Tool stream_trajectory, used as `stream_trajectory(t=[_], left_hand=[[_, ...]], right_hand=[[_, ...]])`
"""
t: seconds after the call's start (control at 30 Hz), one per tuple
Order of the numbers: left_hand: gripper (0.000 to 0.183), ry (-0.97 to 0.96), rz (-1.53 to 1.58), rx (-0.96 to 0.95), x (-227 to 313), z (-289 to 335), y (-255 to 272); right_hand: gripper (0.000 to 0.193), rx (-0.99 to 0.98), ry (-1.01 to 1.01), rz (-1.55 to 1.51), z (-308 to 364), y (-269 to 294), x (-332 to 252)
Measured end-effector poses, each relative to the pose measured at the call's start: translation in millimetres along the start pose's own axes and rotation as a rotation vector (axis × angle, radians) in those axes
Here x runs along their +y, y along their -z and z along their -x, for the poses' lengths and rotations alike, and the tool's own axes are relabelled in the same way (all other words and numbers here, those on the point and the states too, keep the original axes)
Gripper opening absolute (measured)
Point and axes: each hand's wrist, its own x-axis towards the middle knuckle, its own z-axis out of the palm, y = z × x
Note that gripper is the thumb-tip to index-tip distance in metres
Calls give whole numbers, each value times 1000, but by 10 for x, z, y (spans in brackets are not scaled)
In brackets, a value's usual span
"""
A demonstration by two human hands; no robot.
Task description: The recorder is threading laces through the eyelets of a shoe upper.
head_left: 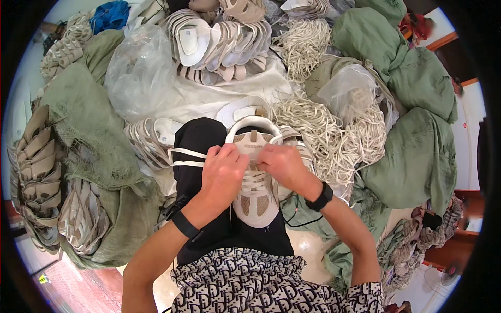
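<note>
A beige and white sneaker upper [255, 204] lies across my lap, toe toward me, tongue and padded collar away. White laces cross over its front. My left hand [224, 171] is closed at the left eyelet edge, pinching a white shoelace [189, 156]; a slack length of it sticks out leftward over my dark trouser leg. My right hand [284, 166] is closed too, its thumb and fingers pinching the upper's right eyelet edge beside the tongue. Whether lace lies under those right fingertips is hidden. Dark bands circle both wrists.
Stacked uppers [151, 136] stand just left of my knee, with more uppers [216, 44] at the back. To the right spreads a heap of white laces [339, 138]. Green sacks [417, 156] line the right side; a green woven sack [86, 120] sits left near a clear plastic bag [138, 73].
</note>
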Motion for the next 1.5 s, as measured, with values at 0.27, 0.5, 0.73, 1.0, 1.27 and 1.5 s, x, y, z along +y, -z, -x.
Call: stream_trajectory(t=[0.27,0.5,0.73,1.0,1.27,1.5], left_hand=[[8,12,-16,-7,48,-31,-43],[7,-36,39,-108,-46,-72,-25],[7,32,-31,9,63,-87,-112],[6,-20,-2,-191,-4,-129,12],[9,-40,-131,-112,102,-127,-44],[10,-57,-47,-202,42,-185,40]], right_hand=[[9,61,21,119,-2,6,-8],[10,302,63,130,78,-49,-92],[8,292,-86,242,59,-130,-133],[13,256,-160,82,180,-161,-181],[10,316,-215,134,169,-191,-191],[12,315,-258,-49,203,-162,-184]])
